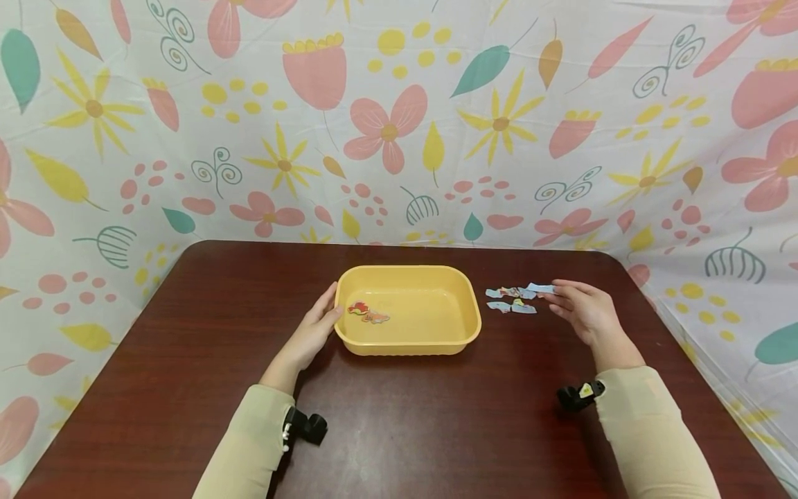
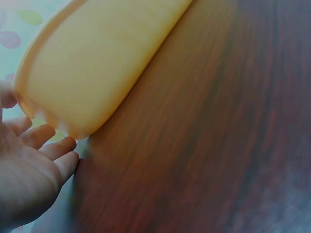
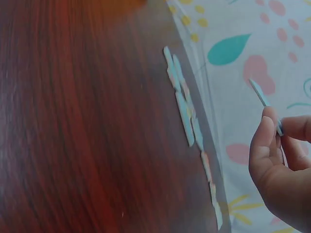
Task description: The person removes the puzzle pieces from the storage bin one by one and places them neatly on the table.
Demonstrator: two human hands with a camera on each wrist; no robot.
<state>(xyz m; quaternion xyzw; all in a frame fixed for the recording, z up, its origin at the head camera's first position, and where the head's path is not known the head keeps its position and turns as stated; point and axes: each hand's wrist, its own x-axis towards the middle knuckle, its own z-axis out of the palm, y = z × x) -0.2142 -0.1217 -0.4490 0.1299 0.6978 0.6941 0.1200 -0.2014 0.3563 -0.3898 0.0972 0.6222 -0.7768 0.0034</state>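
My left hand grips the left end of a shallow yellow plastic basin. Its thumb lies at the rim and the fingers touch the outer wall, as the left wrist view shows. Inside the basin lie a red puzzle piece and an orange one. To the right of the basin, my right hand pinches a thin light-blue puzzle piece between thumb and fingertips, raised over the table. Several flat light-blue printed puzzle pieces lie just left of that hand.
Basin and pieces stand towards the back of a dark red-brown wooden table. A flower-printed cloth hangs behind and beside it. Each sleeve carries a black wrist camera, one on the left and one on the right.
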